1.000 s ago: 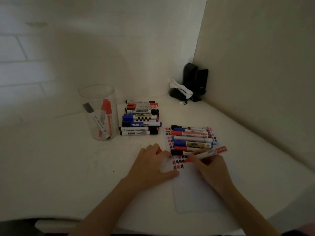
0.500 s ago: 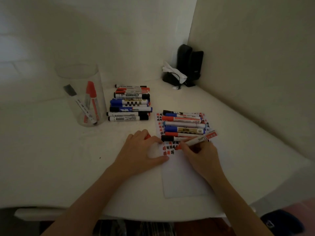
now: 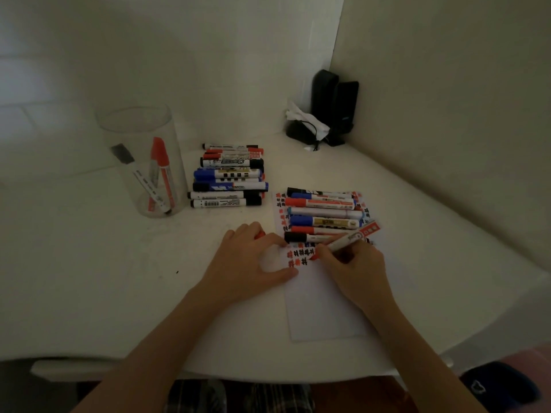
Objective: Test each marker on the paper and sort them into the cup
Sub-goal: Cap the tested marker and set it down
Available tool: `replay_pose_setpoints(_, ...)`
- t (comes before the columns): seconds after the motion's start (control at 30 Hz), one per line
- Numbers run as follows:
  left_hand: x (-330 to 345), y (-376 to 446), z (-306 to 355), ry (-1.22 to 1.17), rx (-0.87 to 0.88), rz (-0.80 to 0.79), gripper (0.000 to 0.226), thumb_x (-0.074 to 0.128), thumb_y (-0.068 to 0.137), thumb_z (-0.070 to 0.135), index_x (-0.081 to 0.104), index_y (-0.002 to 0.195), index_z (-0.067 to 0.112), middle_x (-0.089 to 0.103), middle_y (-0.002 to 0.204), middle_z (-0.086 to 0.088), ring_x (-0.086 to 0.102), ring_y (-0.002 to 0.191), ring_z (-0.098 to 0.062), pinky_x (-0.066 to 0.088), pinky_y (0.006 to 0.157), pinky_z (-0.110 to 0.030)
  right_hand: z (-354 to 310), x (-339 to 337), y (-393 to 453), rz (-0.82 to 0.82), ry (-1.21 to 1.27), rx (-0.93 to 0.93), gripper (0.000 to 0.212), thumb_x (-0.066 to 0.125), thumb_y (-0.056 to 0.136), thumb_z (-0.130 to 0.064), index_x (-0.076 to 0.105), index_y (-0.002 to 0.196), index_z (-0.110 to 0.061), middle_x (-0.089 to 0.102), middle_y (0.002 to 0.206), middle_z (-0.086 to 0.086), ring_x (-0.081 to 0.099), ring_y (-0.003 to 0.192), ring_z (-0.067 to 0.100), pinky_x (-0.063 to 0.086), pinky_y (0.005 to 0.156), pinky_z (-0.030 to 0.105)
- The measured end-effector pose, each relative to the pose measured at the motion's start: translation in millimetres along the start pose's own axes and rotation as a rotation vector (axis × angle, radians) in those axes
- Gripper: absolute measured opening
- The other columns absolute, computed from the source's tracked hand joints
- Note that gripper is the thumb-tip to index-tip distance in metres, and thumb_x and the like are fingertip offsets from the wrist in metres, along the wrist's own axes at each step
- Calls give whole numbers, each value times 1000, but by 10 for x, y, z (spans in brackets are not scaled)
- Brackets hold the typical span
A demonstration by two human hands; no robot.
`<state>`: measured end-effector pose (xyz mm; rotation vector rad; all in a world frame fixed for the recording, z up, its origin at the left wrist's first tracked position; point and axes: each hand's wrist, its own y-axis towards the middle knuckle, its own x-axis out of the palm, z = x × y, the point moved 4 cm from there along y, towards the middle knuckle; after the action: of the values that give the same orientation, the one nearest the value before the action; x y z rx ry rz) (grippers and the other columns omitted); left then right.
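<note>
My right hand (image 3: 356,272) grips a red marker (image 3: 347,239) like a pen, its tip on the white paper (image 3: 320,311) among rows of red and black test marks. My left hand (image 3: 247,263) presses on the paper's left edge, with a red cap (image 3: 260,234) under its fingers. Several markers (image 3: 323,214) lie across the top of the paper. A second pile of markers (image 3: 229,177) lies to the left of it. The clear cup (image 3: 143,159) stands at the far left with one black and two red markers inside.
A white table (image 3: 89,278) fills the view, set into a corner between two walls. A black device (image 3: 334,111) with a crumpled white tissue (image 3: 304,119) sits in the back corner. A dark blue cap (image 3: 501,386) lies below the table's right edge.
The camera has shifted a little, so everything sits differently in the frame. My right hand keeps the marker tip on the paper with small writing movements. My left hand stays put.
</note>
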<state>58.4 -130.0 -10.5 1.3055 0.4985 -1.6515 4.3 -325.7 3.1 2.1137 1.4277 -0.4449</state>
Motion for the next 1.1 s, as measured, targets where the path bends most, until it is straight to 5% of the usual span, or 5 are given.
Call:
replay_pose_setpoints(0.53,6,12,-12,15,8,-1,64,40,67,85,52,115,45,41,92,14,38,87,-4,27,78,-26,7,19,12,-16,8,-33,7,70,84,-28,65,88,-29,60,79,-27,56,78,-23,40,64,-4)
replay_pose_setpoints(0.97,1,10,-4,6,14,-20,56,47,75,78,50,119,44,43,95,12,40,91,-6,31,83,-27,11,12,15,6,16,7,15,70,83,-25,61,75,-33,61,71,-21,58,70,-18,41,59,-2)
replay_pose_setpoints(1.1,-68,10,-18,-245,-95,-42,31,40,98,40,40,129,35,49,98,9,45,92,-8,32,87,-27,25,-41,32,38,185,87,5,67,86,-27,66,89,-23,64,79,-19,60,72,-18,43,59,0)
